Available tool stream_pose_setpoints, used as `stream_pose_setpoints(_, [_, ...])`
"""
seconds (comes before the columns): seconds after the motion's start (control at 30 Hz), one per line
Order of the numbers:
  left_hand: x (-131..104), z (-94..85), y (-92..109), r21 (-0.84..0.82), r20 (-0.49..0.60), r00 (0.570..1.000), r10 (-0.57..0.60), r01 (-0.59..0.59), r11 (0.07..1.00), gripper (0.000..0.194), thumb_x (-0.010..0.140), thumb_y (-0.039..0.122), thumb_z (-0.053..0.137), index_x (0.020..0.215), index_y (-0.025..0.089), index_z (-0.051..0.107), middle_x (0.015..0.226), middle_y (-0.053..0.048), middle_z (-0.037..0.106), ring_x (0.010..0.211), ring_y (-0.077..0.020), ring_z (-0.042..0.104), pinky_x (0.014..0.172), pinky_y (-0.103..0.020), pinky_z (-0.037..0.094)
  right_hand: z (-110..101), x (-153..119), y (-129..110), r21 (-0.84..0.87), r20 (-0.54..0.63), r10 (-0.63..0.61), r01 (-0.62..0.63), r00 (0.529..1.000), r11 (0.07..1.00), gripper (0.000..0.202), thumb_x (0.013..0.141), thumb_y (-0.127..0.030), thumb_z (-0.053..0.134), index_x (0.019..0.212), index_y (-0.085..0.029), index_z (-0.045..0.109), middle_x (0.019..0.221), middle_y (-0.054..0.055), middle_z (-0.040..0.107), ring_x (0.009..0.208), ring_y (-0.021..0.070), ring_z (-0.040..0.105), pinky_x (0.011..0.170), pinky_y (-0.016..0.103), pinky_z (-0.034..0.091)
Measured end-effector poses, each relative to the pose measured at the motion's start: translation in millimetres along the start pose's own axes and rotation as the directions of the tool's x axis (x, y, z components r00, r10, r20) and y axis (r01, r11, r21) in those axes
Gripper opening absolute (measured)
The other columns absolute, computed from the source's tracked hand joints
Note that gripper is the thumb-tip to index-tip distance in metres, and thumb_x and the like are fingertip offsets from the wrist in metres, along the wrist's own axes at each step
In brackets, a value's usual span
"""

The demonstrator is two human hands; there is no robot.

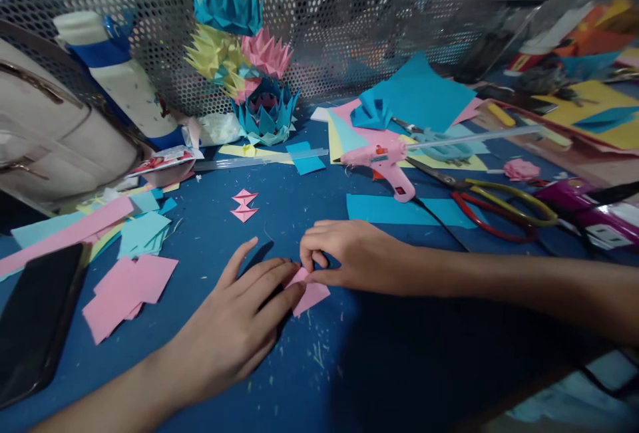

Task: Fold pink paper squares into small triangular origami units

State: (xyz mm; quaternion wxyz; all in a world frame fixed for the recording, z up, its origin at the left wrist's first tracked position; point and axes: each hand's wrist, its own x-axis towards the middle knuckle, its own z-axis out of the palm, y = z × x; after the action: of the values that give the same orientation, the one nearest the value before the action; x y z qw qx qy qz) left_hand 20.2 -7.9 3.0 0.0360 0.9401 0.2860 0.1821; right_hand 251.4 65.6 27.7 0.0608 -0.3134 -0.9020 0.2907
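A small pink paper [312,296] lies on the blue table under my fingers, its left part hidden by them. My left hand [237,313] steadies it from the left with the thumb and middle fingers, while the little finger sticks out above the table. From the right, my right hand [344,253] pinches the paper's upper edge, its fingers curled. Two folded pink paper pieces [244,205] sit just beyond my hands. At left is a loose pile of pink paper squares [127,293], with light-blue paper squares [144,233] behind it.
A pink glue gun [382,160] with its cord, scissors with red and yellow handles [499,203] and a blue paper strip [412,210] lie beyond my right arm. Folded paper flowers [262,107] stand against the perforated metal panel [339,27]. A phone [40,320] is at left.
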Motion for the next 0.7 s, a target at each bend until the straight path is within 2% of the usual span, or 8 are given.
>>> stream_pose_setpoints(0.2, [2.9,-7.4,3.0,-0.066,0.047,0.996,-0.073,0.076,0.995,0.038,0.096,0.011,0.044,0.132,0.016,0.055,0.134,-0.012,0.060,0.131,-0.0250,0.049,0.121,-0.059,0.012,-1.0,-1.9,-0.7,-0.042,-0.050,-0.029,0.027,0.998,0.999,0.019,0.088,-0.031,0.071,0.096,-0.017,0.061,0.092,0.001,0.060,0.085,0.0150,0.054,0.065,0.024,0.034])
stream_pose_setpoints(0.33, [2.9,-11.6,3.1,-0.105,0.106,0.988,-0.116,0.127,0.986,0.038,0.096,0.013,0.043,0.130,0.021,0.056,0.135,-0.010,0.057,0.132,-0.0246,0.048,0.120,-0.061,0.010,-1.0,-1.8,1.7,-0.062,-0.044,-0.043,0.041,0.998,0.997,0.019,0.088,-0.033,0.071,0.093,-0.017,0.063,0.086,0.000,0.060,0.082,0.0151,0.052,0.065,0.025,0.032])
stream_pose_setpoints(0.5, [2.6,-12.0,2.5,-0.128,0.077,0.990,-0.122,0.131,0.983,0.034,0.097,0.014,0.043,0.127,0.020,0.059,0.124,-0.010,0.059,0.120,-0.0217,0.055,0.120,-0.060,0.007,-1.5,-0.2,3.4,-0.021,-0.039,-0.079,0.079,0.996,0.997,0.018,0.092,-0.034,0.065,0.084,-0.018,0.064,0.085,0.001,0.059,0.084,0.0149,0.051,0.067,0.025,0.033])
stream_pose_setpoints(0.6, [3.6,-13.0,5.1,-0.150,0.027,0.995,-0.098,0.101,0.984,0.033,0.098,0.014,0.045,0.127,0.019,0.059,0.117,-0.008,0.063,0.116,-0.0200,0.057,0.121,-0.058,0.005,-4.7,2.8,1.9,0.089,-0.040,-0.102,0.106,0.994,0.990,0.010,0.093,-0.024,0.063,0.086,-0.018,0.064,0.088,0.000,0.061,0.087,0.0137,0.052,0.075,0.025,0.035])
stream_pose_setpoints(0.7, [4.1,-13.7,8.4,-0.163,0.003,0.999,-0.041,0.041,0.986,0.033,0.097,0.015,0.045,0.127,0.017,0.059,0.114,-0.007,0.066,0.113,-0.0200,0.057,0.121,-0.056,0.005,-6.1,5.8,0.7,0.204,-0.015,-0.097,0.098,0.995,0.974,0.008,0.092,-0.013,0.059,0.085,-0.017,0.063,0.083,-0.003,0.063,0.080,0.0118,0.053,0.077,0.025,0.036])
